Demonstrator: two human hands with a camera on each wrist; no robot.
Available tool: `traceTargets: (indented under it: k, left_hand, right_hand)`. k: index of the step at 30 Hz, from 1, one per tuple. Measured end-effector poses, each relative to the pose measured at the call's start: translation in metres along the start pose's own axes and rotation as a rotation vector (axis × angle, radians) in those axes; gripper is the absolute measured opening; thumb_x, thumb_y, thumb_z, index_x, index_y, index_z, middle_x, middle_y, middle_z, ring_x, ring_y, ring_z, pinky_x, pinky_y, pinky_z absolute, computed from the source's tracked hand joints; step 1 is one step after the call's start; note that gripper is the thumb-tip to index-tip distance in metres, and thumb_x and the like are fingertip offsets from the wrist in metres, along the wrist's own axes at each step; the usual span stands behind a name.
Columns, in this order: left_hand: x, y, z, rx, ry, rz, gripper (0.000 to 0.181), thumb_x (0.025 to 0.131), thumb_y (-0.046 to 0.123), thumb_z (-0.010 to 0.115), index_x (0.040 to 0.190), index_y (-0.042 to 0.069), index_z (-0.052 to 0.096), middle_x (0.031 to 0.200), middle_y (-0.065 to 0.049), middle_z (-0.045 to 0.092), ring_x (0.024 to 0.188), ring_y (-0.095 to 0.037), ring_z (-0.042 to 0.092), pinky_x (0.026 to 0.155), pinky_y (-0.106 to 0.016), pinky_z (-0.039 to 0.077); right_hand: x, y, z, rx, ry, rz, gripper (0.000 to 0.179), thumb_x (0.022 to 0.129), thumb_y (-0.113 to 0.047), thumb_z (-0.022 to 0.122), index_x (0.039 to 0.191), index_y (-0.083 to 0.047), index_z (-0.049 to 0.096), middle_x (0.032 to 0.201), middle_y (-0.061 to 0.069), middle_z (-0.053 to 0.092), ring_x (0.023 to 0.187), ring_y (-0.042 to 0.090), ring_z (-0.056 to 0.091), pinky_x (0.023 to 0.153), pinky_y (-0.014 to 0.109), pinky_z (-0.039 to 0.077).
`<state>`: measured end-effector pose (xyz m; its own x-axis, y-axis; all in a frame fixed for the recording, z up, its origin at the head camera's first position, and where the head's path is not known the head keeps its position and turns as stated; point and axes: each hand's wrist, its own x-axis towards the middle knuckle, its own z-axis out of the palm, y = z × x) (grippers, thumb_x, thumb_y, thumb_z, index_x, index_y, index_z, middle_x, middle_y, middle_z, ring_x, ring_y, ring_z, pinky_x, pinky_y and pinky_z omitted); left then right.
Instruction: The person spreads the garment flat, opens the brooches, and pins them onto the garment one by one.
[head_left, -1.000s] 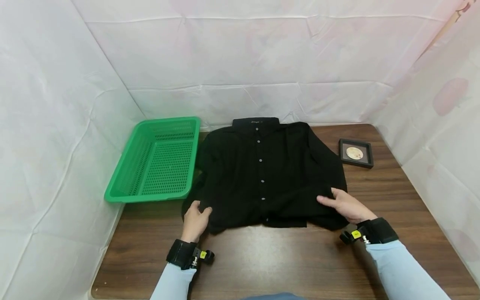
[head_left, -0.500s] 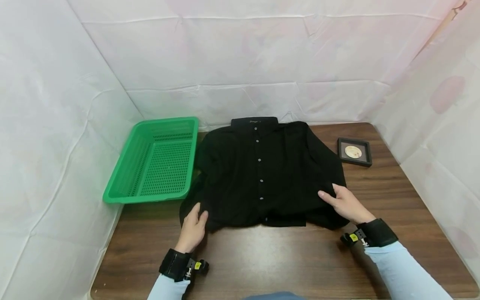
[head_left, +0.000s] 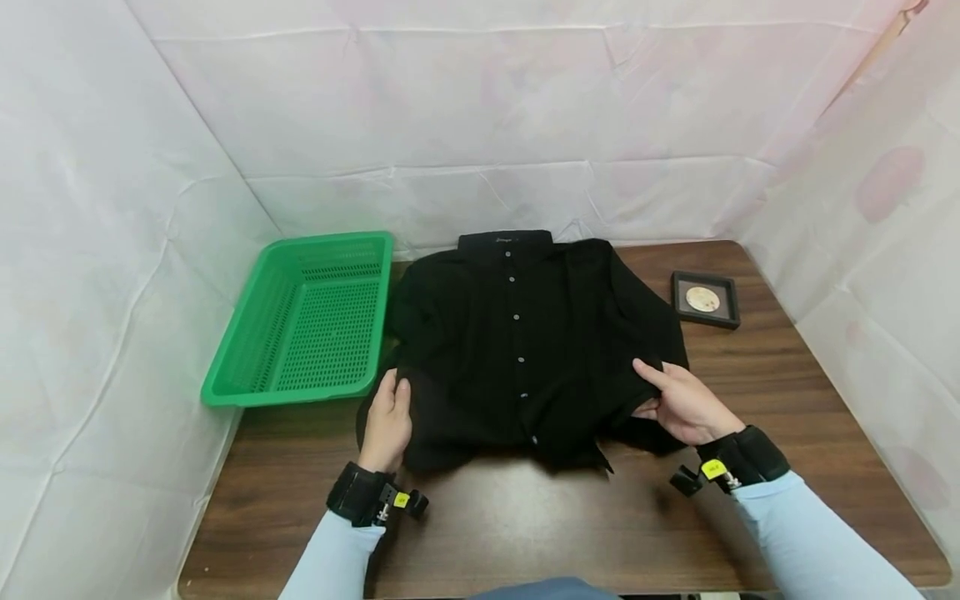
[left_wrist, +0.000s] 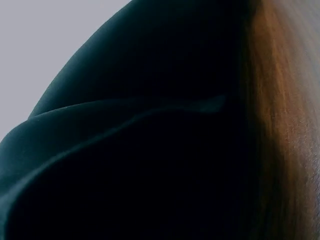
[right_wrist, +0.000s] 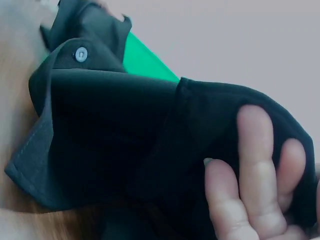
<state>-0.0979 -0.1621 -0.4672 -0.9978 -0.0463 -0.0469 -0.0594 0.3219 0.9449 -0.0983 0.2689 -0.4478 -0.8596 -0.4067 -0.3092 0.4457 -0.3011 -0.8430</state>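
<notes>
A black button-up shirt point(head_left: 480, 350) lies front up on the wooden table, collar at the far side, with pale buttons down its middle. My left hand point(head_left: 387, 425) holds the hem at the shirt's lower left, thumb on top. At the lower right, my right hand point(head_left: 686, 406) pinches the front hem between thumb and fingers. Between the hands, the near edge of the cloth hangs in loose folds. In the right wrist view, the fingers point(right_wrist: 257, 165) lie against the inside of the raised shirt. Dark cloth fills most of the left wrist view, and the left hand is hidden there.
A green plastic basket point(head_left: 322, 333) stands left of the shirt, its rim close to the sleeve. A small dark framed box with a round pale disc point(head_left: 703, 300) sits at the right on the table point(head_left: 510, 533). White sheets point(head_left: 450, 100) enclose the back and sides.
Both hands have raised the front hem, so its near edge now hangs loose. The left hand dropped back slightly, then moved forward with the cloth; the right shifted slightly left.
</notes>
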Motion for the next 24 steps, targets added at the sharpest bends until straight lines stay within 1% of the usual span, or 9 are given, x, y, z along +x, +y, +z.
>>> traceTargets:
  k: [3,7,9,11,14,17,20,21,24]
  left_hand:
    - [-0.001,0.004,-0.003,0.07,-0.005,-0.014,0.036,0.106,0.031,0.034,0.136,0.016,0.047,0.133,-0.008,0.053,0.122,-0.026,0.049,0.098,-0.048,0.041]
    - [-0.002,0.01,-0.011,0.161,-0.026,-0.026,0.035,0.106,0.025,0.034,0.136,0.012,0.048,0.131,-0.011,0.054,0.121,-0.028,0.051,0.097,-0.048,0.042]
    - [-0.002,0.012,-0.016,0.188,-0.041,-0.038,0.034,0.106,0.022,0.034,0.134,0.008,0.048,0.13,-0.015,0.054,0.12,-0.031,0.051,0.095,-0.05,0.043]
    - [-0.002,0.012,-0.02,0.19,-0.06,-0.067,0.036,0.106,0.023,0.036,0.135,0.004,0.046,0.13,-0.019,0.053,0.119,-0.033,0.051,0.094,-0.05,0.043]
    - [-0.003,0.008,-0.022,0.23,-0.096,-0.102,0.041,0.105,0.028,0.041,0.135,0.001,0.045,0.123,-0.02,0.056,0.11,-0.032,0.055,0.087,-0.046,0.046]
    - [-0.008,-0.001,-0.022,0.316,-0.155,-0.104,0.05,0.101,0.037,0.048,0.135,0.0,0.046,0.122,-0.021,0.057,0.109,-0.033,0.057,0.086,-0.046,0.047]
    - [-0.016,-0.011,-0.024,0.411,-0.23,-0.083,0.066,0.096,0.048,0.053,0.136,-0.004,0.044,0.128,-0.025,0.054,0.113,-0.037,0.055,0.091,-0.051,0.046]
    - [-0.02,-0.014,-0.026,0.424,-0.258,-0.089,0.073,0.094,0.05,0.056,0.138,-0.006,0.041,0.134,-0.028,0.049,0.118,-0.039,0.052,0.095,-0.054,0.043]
    - [-0.031,-0.023,-0.034,0.431,-0.335,-0.114,0.088,0.086,0.051,0.067,0.14,-0.011,0.035,0.137,-0.03,0.045,0.12,-0.041,0.051,0.096,-0.054,0.042]
  right_hand:
    - [-0.004,-0.004,0.001,0.075,-0.01,0.087,0.033,0.105,-0.029,0.039,0.086,-0.01,0.057,0.066,-0.003,0.05,0.061,0.012,0.051,0.07,0.029,0.048]
    - [-0.011,-0.01,0.0,0.177,0.037,0.213,0.033,0.103,-0.032,0.044,0.086,-0.012,0.064,0.067,-0.002,0.059,0.057,0.007,0.058,0.073,0.028,0.053]
    - [-0.014,-0.014,-0.001,0.185,0.064,0.24,0.032,0.102,-0.033,0.047,0.084,-0.014,0.064,0.064,-0.004,0.059,0.056,0.005,0.059,0.074,0.028,0.054]
    - [-0.015,-0.016,-0.002,0.144,0.063,0.24,0.031,0.102,-0.032,0.049,0.078,-0.016,0.062,0.065,-0.005,0.059,0.058,0.004,0.058,0.074,0.027,0.053]
    - [-0.016,-0.01,-0.006,-0.085,0.066,0.19,0.03,0.1,-0.029,0.053,0.073,-0.016,0.053,0.068,-0.006,0.053,0.066,0.009,0.055,0.074,0.028,0.048]
    - [-0.016,0.005,-0.011,-0.432,0.062,0.135,0.02,0.096,-0.027,0.061,0.097,-0.007,0.058,0.094,0.003,0.057,0.085,0.017,0.054,0.078,0.031,0.044]
    - [-0.02,0.019,-0.014,-0.753,0.06,0.082,0.05,0.09,-0.028,0.069,0.125,0.002,0.05,0.117,0.012,0.054,0.101,0.023,0.051,0.085,0.035,0.042]
    - [-0.022,0.021,-0.015,-0.831,0.054,0.063,0.056,0.089,-0.029,0.07,0.129,0.003,0.048,0.122,0.015,0.053,0.106,0.026,0.05,0.088,0.038,0.041]
    - [-0.025,0.023,-0.017,-0.959,0.042,0.011,0.045,0.089,-0.028,0.07,0.12,0.001,0.054,0.114,0.012,0.053,0.102,0.026,0.05,0.086,0.039,0.041]
